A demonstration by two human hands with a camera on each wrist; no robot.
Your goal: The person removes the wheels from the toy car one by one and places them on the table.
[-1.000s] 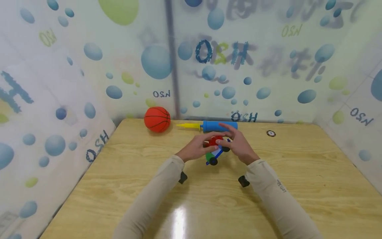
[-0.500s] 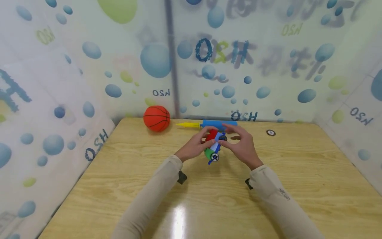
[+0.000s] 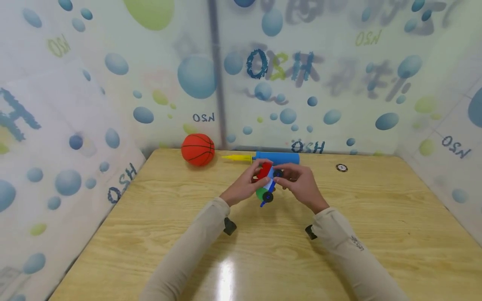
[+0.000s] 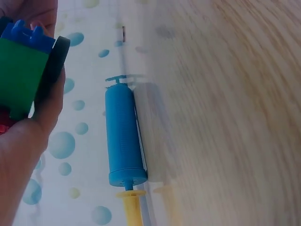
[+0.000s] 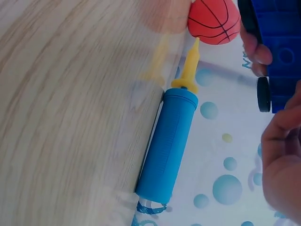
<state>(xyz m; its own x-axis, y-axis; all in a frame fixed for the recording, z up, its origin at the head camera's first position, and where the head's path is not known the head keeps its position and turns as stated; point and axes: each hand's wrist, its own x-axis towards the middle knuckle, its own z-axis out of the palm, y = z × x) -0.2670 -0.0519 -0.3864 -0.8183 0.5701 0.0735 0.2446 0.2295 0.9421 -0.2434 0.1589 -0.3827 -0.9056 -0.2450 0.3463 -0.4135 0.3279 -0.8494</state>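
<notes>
A small toy car built of red, green, blue and pale pieces (image 3: 260, 193) hangs tilted above the table, between both hands. My left hand (image 3: 241, 187) grips it from the left, thumb on the near face and fingers behind the red part. With thumb and forefinger my right hand (image 3: 304, 186) pinches the car's right side by the upper black wheel. The lower black wheel (image 3: 267, 197) shows uncovered. In the left wrist view the green end (image 4: 21, 70) is near the palm; the right wrist view shows the blue underside (image 5: 284, 37).
Behind the hands, a blue hand pump (image 3: 288, 158) with a yellow nozzle lies along the table's back edge. A red toy basketball (image 3: 198, 149) sits at the back left. A round black-and-white chip (image 3: 342, 167) lies at the back right. Patterned walls enclose the wooden table (image 3: 376, 234).
The car has turned and tilted between the hands. My right fingers came off its top, spread apart, then closed on its right side near the upper wheel. The left hand keeps its grip.
</notes>
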